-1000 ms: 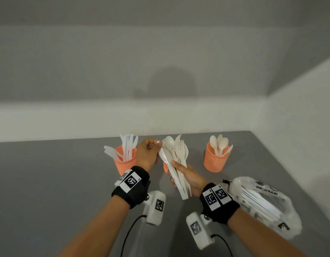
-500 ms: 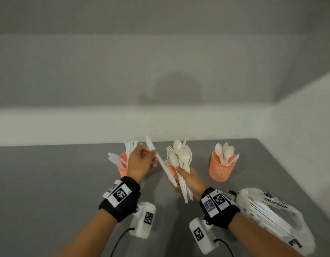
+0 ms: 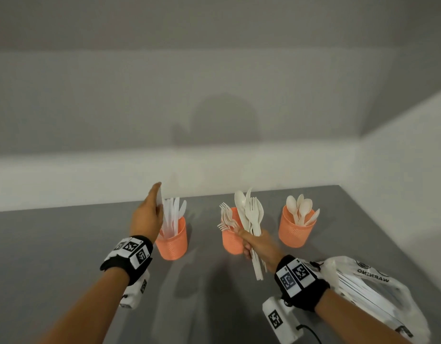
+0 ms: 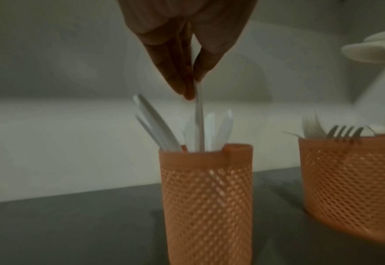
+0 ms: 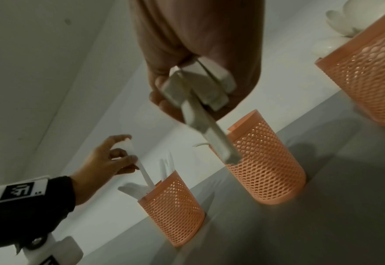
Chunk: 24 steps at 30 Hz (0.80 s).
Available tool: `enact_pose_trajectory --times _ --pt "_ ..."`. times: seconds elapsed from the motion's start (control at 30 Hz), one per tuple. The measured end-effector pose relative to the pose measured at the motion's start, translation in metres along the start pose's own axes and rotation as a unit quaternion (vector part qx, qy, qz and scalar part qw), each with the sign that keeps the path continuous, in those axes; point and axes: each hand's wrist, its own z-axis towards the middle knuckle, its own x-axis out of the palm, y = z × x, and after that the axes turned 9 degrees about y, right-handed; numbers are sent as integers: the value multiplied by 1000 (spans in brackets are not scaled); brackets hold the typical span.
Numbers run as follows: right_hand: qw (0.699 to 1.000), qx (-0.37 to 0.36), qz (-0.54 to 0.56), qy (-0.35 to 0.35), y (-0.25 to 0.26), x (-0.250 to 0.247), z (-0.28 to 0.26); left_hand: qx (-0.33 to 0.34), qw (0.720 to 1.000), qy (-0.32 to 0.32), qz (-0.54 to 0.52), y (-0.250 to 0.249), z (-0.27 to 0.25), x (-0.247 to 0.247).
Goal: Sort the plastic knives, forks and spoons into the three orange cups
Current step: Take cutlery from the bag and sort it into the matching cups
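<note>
On the grey table (image 3: 65, 244) three orange cups stand in a row: knife cup (image 3: 173, 242) on the left, fork cup (image 3: 230, 240) in the middle, spoon cup (image 3: 295, 232) on the right, with a plastic bag (image 3: 378, 291) near the right wrist. A mixed bundle (image 3: 250, 214) of unsorted cutlery is clamped upright in the right hand (image 3: 258, 247), just in front of the fork cup. One knife (image 4: 199, 116) is pinched near its top by the left hand (image 3: 146, 217), lower end already inside the knife cup; it is best kept vertical, lowered between the standing knives and let go only once seated, so the cup is not tipped.

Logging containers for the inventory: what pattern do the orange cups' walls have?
A fine perforated mesh below a solid rim, clearest on the knife cup in the left wrist view.
</note>
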Motion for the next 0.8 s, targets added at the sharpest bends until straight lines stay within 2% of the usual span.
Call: enact_pose_trajectory --times 0.07,0.17,0.23,0.3,0.37,0.4,0.43,0.47,0.53,0.6,0.63,0.7,0.8 --pt "1000 -7 -7 -8 0 0 -1 6 997 5 76 4 -4 9" --pt "999 -13 -35 -16 1 -1 -3 35 980 -32 194 13 -9 23" --pt "998 -18 -51 -18 3 0 -4 23 974 -47 220 13 -11 24" --pt "997 -29 -70 -28 3 1 -5 39 973 -80 214 6 -13 22" --pt "995 -43 -80 -51 4 5 -6 77 988 -93 96 -17 -20 21" --pt "994 -51 -80 -61 3 7 -5 85 994 -63 -25 -34 -26 22" --pt "993 -63 -75 -69 2 10 -4 72 985 -23 -153 -52 -33 21" --pt "992 -72 -72 -75 0 13 -2 46 965 22 -256 -69 -40 22" --pt "987 -76 -93 -103 -4 20 0 -23 915 140 -377 -101 -54 28" --pt "984 -77 -115 -114 -8 26 1 -59 860 234 -449 -122 -65 40" --pt "982 -76 -133 -109 -10 28 0 -61 845 252 -468 -128 -68 47" --pt "974 -60 -191 -105 -14 30 -5 -61 832 258 -487 -136 -72 57" --pt "962 -58 -249 -94 -18 26 -15 -104 821 254 -501 -139 -72 65"
